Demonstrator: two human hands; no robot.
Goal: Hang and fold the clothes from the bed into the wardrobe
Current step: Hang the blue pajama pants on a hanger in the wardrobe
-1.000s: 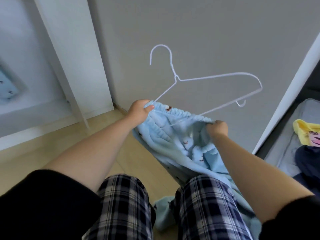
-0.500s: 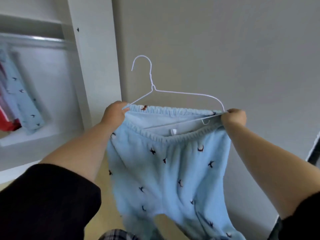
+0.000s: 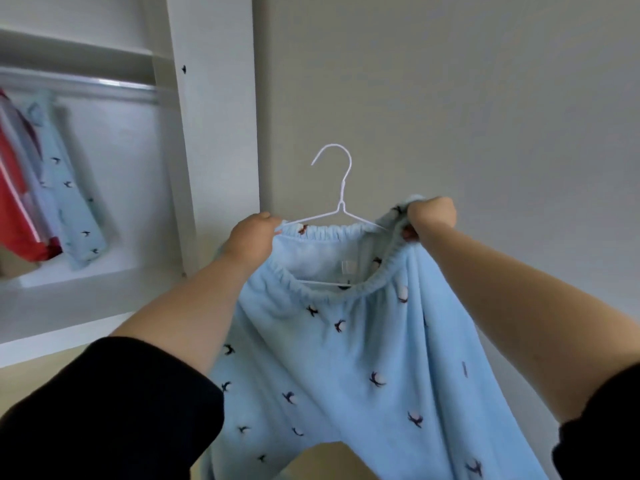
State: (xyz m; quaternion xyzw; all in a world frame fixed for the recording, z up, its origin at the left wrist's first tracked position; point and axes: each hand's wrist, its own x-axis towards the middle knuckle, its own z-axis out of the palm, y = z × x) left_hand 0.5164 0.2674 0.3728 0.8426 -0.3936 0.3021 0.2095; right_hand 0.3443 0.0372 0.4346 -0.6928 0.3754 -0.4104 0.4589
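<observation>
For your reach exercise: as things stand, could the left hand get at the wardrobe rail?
Probably yes: the rail lies up and left of the left hand with open space between, but that hand grips the pants and hanger.

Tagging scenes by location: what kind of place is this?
Probably a bedroom, at an open wardrobe: clothes hang from its rail, and a hanger sits in blue pyjama bottoms.

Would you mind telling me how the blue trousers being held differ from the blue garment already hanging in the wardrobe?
The blue trousers are gripped at the waistband by the left hand and right hand, on a white hanger outside the wardrobe; the hanging blue garment is inside, beside a red garment. The trousers look spread wide, the hanging garment narrow. Both share light blue fabric with small dark motifs.
</observation>
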